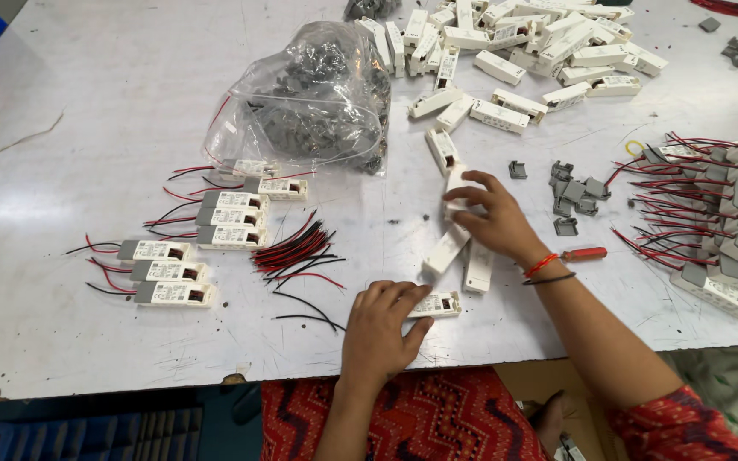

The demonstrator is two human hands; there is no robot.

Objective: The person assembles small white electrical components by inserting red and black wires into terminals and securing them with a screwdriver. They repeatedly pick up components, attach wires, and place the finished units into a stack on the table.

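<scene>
A small white box module [437,305] lies on the worktop [87,102] near its front edge, its left end hidden under the left hand [379,329], whose grip lies flat and open upon it. The right hand [493,218] rests with loosely curled fingers on another white module [448,248], covering its upper end; whether it clasps it I cannot tell. Loose red and black wires [296,252] lie just left. A clear bag of grey parts [318,98] blurs its contents, and the pile of white modules [540,38] is cut off at the top edge.
</scene>
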